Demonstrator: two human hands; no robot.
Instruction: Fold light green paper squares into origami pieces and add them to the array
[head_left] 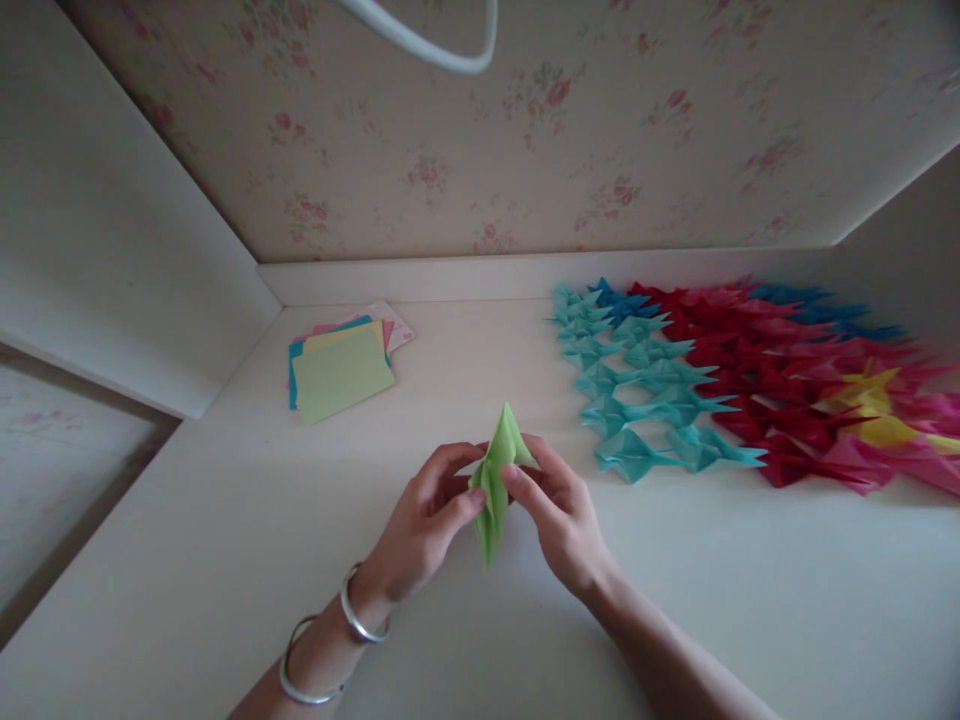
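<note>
While both hands (416,535) (564,515) pinch folded green paper (496,480), floral wallpaper (442,150) rises beyond the white tabletop (480,380).

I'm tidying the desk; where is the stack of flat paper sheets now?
The paper stack lies left of the hands, near the wall, in the head view.

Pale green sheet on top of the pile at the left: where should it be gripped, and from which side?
Probably by its near edge, coming from the person's side, thumb on top and fingers beneath. The pale green sheet lies flat and uppermost, and that edge juts past the blue sheet. The far edge looks poorer, lying over the yellow sheet.
</note>
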